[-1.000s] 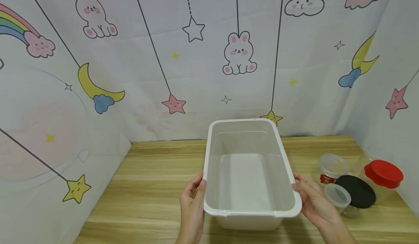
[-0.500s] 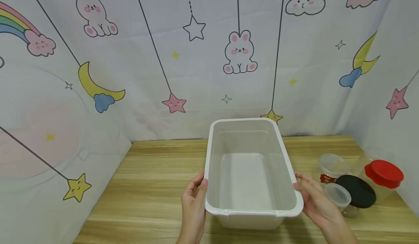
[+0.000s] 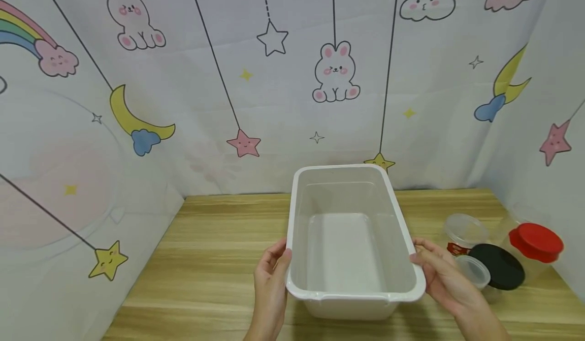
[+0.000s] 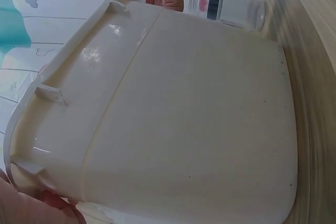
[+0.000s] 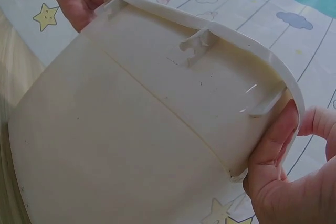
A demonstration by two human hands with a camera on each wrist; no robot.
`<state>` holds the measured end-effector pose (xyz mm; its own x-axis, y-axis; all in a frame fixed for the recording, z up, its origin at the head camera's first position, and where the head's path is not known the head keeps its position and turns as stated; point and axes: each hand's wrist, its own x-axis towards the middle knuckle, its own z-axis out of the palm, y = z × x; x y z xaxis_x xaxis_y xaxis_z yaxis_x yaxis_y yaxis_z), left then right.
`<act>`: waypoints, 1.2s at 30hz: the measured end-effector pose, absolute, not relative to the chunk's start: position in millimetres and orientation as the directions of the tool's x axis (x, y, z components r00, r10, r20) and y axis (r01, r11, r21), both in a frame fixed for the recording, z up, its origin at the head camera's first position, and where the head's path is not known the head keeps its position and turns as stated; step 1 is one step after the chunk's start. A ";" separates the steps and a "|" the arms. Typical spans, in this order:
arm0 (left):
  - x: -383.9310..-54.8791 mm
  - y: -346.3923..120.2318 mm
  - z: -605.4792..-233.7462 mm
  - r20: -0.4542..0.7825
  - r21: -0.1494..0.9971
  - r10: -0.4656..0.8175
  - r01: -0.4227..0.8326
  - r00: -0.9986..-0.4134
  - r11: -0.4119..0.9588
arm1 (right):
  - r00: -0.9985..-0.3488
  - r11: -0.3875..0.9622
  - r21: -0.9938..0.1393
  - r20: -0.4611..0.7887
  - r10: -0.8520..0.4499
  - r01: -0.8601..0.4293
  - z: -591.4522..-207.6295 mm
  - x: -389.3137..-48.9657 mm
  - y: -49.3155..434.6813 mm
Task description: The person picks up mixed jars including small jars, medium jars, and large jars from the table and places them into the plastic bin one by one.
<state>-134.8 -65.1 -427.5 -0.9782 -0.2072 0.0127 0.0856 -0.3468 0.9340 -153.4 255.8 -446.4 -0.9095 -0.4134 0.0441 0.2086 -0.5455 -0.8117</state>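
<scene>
A deep white plastic bin (image 3: 340, 254), rectangular with a rolled rim, stands at the middle of the wooden table with its inside bare. My left hand (image 3: 271, 280) grips the bin's rim at the near left, thumb on the lip and fingers beneath it. On the opposite side my right hand (image 3: 445, 277) pinches the rim the same way. The left wrist view shows the bin's outer end wall (image 4: 184, 114) close to the wood. In the right wrist view the fingers (image 5: 273, 145) curl under the lip.
Several clear tubs and jars crowd the right side of the table (image 3: 219, 259): a clear-lidded tub (image 3: 465, 230), a smaller tub (image 3: 475, 271), a black-lidded jar (image 3: 498, 266) and a red-lidded jar (image 3: 535, 242). A printed curtain (image 3: 274, 92) hangs behind.
The bin and both hands have shifted very slightly to the right in the head view, while the view itself tilts a little. Both hands keep their hold.
</scene>
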 end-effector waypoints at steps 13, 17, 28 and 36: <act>-139.1 -64.0 -422.7 -0.020 0.927 -0.198 0.056 -0.980 -0.371 | -0.910 -0.534 -0.819 0.035 -0.414 0.211 -448.6 -153.9 256.8; -141.8 -64.3 -421.8 -0.021 0.929 -0.179 0.047 -0.984 -0.367 | -0.911 -0.532 -0.820 0.036 -0.412 0.208 -448.8 -154.0 256.8; -143.2 -63.1 -420.7 -0.048 0.932 -0.175 0.019 -0.983 -0.362 | -0.911 -0.532 -0.821 0.035 -0.412 0.209 -449.7 -153.8 257.1; -145.3 -61.7 -420.4 -0.064 0.935 -0.183 0.005 -0.981 -0.355 | -0.906 -0.544 -0.814 0.053 -0.419 0.204 -448.5 -153.7 256.6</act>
